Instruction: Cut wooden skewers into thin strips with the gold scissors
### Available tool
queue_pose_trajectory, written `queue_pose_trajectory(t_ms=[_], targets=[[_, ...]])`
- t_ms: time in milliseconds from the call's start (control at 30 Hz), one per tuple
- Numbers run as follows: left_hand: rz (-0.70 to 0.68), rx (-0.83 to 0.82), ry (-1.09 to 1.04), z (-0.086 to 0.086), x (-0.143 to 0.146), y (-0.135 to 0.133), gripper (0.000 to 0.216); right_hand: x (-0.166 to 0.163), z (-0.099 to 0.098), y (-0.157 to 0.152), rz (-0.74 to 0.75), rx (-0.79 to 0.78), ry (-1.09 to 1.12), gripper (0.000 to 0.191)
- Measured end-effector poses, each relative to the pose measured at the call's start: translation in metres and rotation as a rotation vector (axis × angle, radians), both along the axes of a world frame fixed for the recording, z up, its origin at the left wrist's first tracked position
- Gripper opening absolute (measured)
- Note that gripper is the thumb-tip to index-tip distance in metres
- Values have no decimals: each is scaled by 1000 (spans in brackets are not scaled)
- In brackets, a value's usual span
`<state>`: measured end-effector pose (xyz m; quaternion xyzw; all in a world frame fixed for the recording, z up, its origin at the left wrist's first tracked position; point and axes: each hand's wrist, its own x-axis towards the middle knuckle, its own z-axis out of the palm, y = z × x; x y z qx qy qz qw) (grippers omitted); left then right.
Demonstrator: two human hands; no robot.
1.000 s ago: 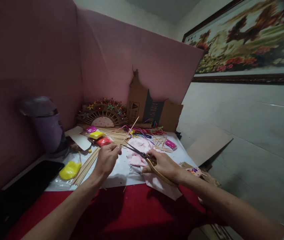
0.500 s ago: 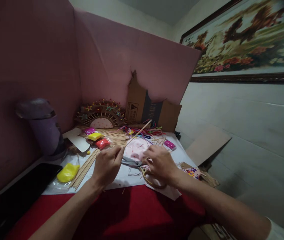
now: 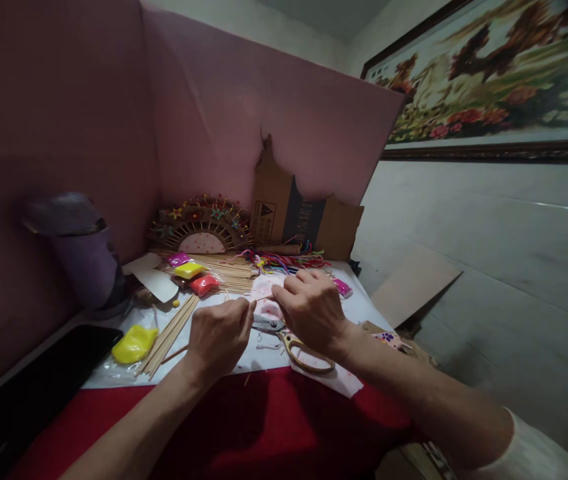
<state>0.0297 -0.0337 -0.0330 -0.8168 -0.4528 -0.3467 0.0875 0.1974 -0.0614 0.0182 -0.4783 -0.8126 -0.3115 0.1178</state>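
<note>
My left hand [image 3: 219,333] is closed in a pinch on a thin wooden stick [image 3: 263,299] that lies nearly level between my hands. Its back end pokes out behind my left wrist. My right hand [image 3: 309,310] has curled fingers closed on the stick's other end, above a pink spotted cloth [image 3: 264,288]. Scissors [image 3: 291,343] with gold handles lie on the white sheet [image 3: 234,353] just under my right hand, touched by neither hand.
A bundle of wooden sticks [image 3: 174,330], clay packets in yellow [image 3: 134,343], red [image 3: 203,285] and magenta [image 3: 179,259], a fan-shaped craft [image 3: 201,227], coloured strings [image 3: 284,260], cardboard [image 3: 294,217] and a purple cup [image 3: 89,260] crowd the back. A black phone [image 3: 39,373] lies left on red cloth.
My right hand laid the scissors down on the sheet and moved up to the stick. The stick dropped from pointing up and away to nearly level between both hands.
</note>
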Motion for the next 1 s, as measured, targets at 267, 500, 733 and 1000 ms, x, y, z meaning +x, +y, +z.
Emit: queue_pose_trajectory(t_ms=[267, 500, 733, 1000], targets=[[22, -117, -142, -1, -1, 4, 32, -16, -10, -11, -93, -162, 101, 14], [-574, -798, -757, 11, -4, 3, 33, 15, 0, 13, 130, -199, 469, 12], [-704, -995, -1070, 7, -4, 8, 30, 43, -15, 46, -316, -181, 264, 21], [-445, -760, -1048, 14, -13, 22, 29, 71, -27, 70, -531, -268, 111, 20]])
